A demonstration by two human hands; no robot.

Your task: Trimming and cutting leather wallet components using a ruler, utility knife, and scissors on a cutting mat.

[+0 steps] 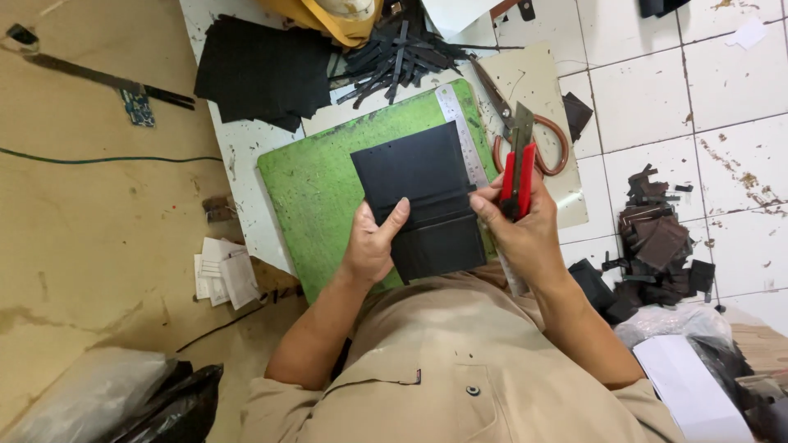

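Head view: person seated on floor, both hands over a green cutting mat (316, 193). Left hand (371, 246) pinches a black leather wallet piece (427, 201), thumb on top across its lower pocket, fingers underneath. The wallet piece lies partly on the mat, its near end lifted toward the body; long axis runs away from the person, slightly tilted. Right hand (525, 234) is closed around a red utility knife (519, 168), blade end pointing away, fingertips touching the wallet piece's right edge. Knife sits just right of that edge, so the right hand is nearer to it; left hand holds the lower left side. A metal ruler (461, 135) lies on the mat along the same right edge, partly under the hand. Scissors (525, 135) with brown handles lie just beyond the knife on a pale board. Open mat to the left of the wallet piece; right side crowded. Black strips (398, 53) and black sheets (258, 70) beyond the mat, brown scraps (657, 238) on white tiles to the right, paper slips (222, 275) to the left.
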